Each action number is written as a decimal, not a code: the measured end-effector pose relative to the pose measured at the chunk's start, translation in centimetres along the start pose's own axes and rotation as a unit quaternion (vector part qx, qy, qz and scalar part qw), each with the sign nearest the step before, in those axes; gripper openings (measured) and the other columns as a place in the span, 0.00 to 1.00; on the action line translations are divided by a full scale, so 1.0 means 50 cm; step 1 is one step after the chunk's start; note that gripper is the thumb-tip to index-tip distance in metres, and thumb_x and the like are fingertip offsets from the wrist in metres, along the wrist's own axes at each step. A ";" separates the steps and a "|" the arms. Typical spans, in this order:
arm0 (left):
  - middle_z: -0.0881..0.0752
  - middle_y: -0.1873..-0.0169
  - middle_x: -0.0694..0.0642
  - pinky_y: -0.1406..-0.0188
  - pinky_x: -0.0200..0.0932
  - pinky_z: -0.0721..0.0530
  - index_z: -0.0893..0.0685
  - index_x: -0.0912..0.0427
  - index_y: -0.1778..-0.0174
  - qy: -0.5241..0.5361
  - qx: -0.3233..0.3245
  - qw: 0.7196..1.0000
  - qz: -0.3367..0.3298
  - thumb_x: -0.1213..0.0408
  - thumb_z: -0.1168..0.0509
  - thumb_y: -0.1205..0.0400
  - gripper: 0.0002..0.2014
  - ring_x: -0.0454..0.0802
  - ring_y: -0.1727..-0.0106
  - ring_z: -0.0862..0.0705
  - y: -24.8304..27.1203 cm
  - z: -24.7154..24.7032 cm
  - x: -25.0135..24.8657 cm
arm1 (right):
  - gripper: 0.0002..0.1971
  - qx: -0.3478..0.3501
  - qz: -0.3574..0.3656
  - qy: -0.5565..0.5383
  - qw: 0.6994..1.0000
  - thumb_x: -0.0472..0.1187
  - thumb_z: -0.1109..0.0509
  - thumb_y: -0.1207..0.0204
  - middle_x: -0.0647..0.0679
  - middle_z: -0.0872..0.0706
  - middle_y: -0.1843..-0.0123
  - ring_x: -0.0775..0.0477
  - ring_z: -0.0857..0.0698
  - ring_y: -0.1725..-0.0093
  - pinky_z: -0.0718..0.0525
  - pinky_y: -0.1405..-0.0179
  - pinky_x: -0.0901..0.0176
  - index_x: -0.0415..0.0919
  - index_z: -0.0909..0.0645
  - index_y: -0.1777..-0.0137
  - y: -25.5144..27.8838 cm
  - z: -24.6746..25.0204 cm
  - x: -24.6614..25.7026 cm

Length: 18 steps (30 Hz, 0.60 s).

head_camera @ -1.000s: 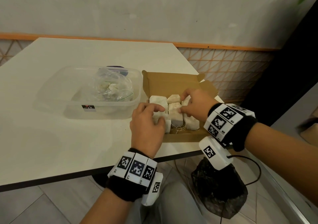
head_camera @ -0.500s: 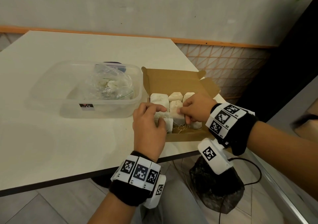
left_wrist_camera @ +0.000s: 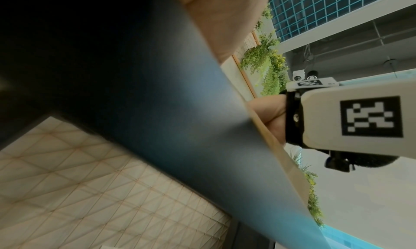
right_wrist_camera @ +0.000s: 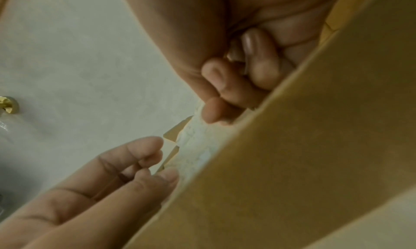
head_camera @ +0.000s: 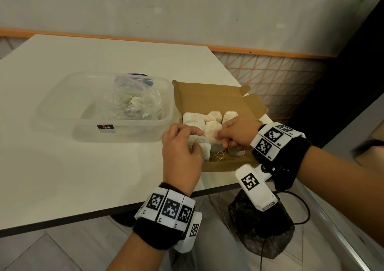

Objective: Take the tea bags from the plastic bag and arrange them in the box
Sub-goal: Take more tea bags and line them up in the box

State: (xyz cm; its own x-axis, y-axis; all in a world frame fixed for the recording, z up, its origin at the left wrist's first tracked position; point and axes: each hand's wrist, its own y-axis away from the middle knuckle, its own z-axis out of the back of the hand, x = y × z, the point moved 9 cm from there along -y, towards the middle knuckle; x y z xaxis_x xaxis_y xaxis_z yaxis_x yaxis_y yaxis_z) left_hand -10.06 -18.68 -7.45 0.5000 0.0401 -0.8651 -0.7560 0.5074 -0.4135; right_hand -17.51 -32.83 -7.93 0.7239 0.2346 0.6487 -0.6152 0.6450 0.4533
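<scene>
Head view: cardboard box (head_camera: 209, 96) open on white table (head_camera: 83, 166), tea bags (head_camera: 212, 128) packed in rows inside. Left hand (head_camera: 180, 156) curls over the near-left bags; right hand (head_camera: 239, 133) pinches a middle bag. Plastic bag (head_camera: 133, 102) sits in clear tub (head_camera: 99, 133).

Left wrist: blurred table edge only.

Right wrist: fingertips (right_wrist_camera: 216, 110) pressing a bag.

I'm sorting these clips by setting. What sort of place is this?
Probably an indoor café or office lounge, not a home kitchen: a plain white table against a wall with orange lattice panelling, and hanging greenery under a gridded ceiling in the left wrist view.
</scene>
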 end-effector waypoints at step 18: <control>0.25 0.50 0.46 0.42 0.38 0.24 0.17 0.50 0.55 0.015 0.010 1.000 0.011 0.78 0.34 0.26 0.15 0.51 0.41 0.24 -0.002 -0.004 0.007 | 0.03 -0.146 0.097 -0.074 0.982 0.32 0.32 0.23 0.43 0.16 0.67 0.54 0.20 0.75 0.21 0.79 0.71 0.36 0.23 0.51 0.045 0.084 -0.001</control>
State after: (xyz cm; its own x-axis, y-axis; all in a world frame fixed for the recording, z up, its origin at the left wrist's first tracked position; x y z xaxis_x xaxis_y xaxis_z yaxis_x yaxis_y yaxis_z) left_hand -9.91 -18.90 -7.77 0.4696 0.0257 -0.8825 -0.7581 0.5240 -0.3882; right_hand -20.23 -34.42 -4.37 0.5348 0.2789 0.7976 -0.6057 0.7847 0.1317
